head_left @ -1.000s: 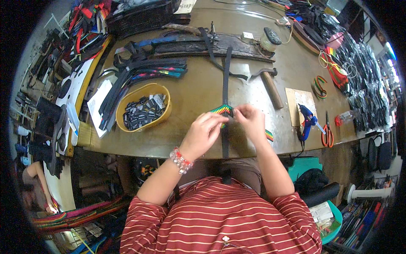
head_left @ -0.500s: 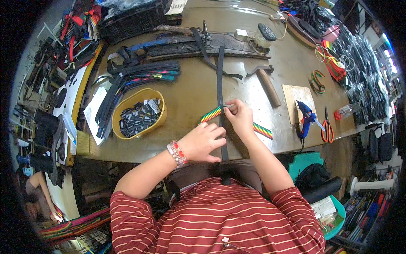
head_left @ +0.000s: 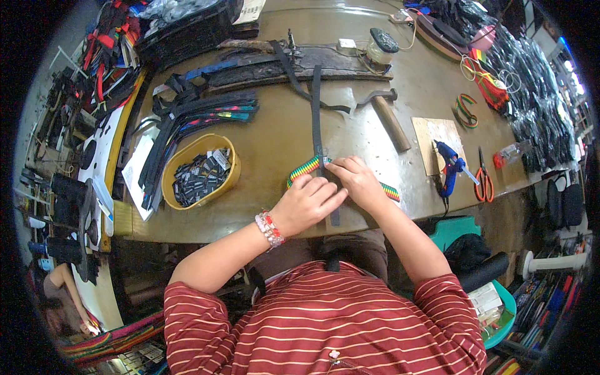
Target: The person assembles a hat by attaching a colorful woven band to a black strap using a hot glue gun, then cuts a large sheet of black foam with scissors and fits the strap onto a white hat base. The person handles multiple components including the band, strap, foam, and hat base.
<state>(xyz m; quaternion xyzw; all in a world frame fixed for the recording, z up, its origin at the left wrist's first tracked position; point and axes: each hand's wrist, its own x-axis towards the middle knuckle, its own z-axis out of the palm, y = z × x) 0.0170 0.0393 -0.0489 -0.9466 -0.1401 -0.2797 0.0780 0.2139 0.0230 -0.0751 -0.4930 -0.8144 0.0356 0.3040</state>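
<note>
A black strap (head_left: 317,112) runs down the table toward me and crosses a strap striped red, yellow and green (head_left: 305,167). My right hand (head_left: 357,182) pinches the black strap at the crossing, where a small pale spot shows. My left hand (head_left: 307,203) lies just below, its fingers bent together over the black strap; its thumb is hidden. Past my right hand, the other end of the striped strap (head_left: 390,192) sticks out. To the left stands a yellow tub (head_left: 234,176) of small dark labels.
A hammer (head_left: 390,122) lies right of the strap. Beyond are a board (head_left: 425,134), a blue glue gun (head_left: 447,165) and orange-handled scissors (head_left: 483,181). Several black straps (head_left: 206,112) lie at left; a dark wooden plank (head_left: 250,76) lies at the back.
My left hand has moved up and right, and its fingers have drawn in closer to my right hand. My right hand has come slightly down at the crossing. The whole view has shifted slightly.
</note>
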